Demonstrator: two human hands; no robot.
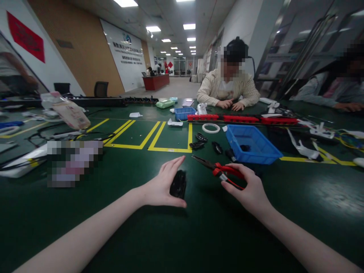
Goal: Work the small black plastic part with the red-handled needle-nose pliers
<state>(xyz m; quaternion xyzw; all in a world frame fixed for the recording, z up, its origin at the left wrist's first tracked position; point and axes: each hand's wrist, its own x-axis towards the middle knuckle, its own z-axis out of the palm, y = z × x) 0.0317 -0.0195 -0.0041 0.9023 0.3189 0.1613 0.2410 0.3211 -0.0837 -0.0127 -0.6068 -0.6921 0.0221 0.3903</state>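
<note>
Green desk (204, 231), near side. Left hand (162, 185) open, thumb and fingers spread around a glossy black piece (179, 184) lying on the desktop; whether skin meets it, cannot tell. Right hand (250, 189) grips red-handled needle-nose pliers (218, 170), tips pointing left, just beyond the left fingertips. More black pieces (199, 141) lie farther toward the desk's far edge, left of a blue basket (258, 157). White ring (211, 128) beyond them; red strips (241, 119) run nearer the far edge, where a person in a striped top (209, 89) sits. Writing: wall sign (126, 49) bears a blue logo, Chinese characters and a Latin-letter line, too blurred to read.
</note>
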